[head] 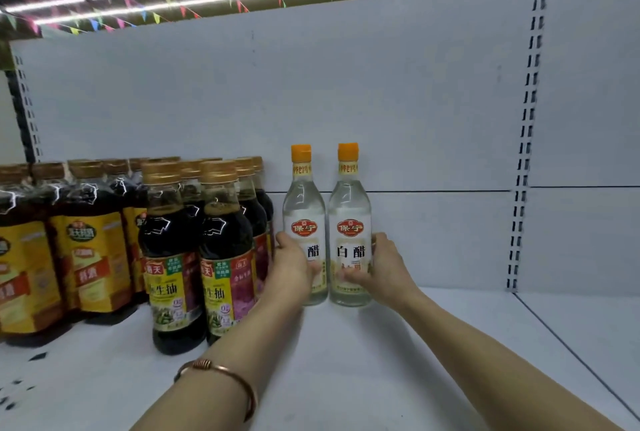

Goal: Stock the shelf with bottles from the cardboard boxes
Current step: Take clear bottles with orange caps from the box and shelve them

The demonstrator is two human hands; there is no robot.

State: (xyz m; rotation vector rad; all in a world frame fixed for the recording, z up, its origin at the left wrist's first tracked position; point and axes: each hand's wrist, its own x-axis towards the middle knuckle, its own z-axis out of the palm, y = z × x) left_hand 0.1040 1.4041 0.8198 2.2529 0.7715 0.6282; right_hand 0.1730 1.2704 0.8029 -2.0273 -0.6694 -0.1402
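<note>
Two clear vinegar bottles are standing upright side by side on the white shelf (346,344), touching or nearly so, close to the back panel. Both are sporting orange caps, a yellow neck band, and a white label with a red oval logo and dark characters. The left hand (291,269) is wrapping its fingers around the lower body of the left bottle (304,209), and the right hand (384,268) is gripping the right bottle (349,212) the same way, thumb across the label. A copper bangle (221,378) is sitting on the left wrist. Just left, dark soy sauce bottles (173,250) with gold caps are crowding the shelf.
</note>
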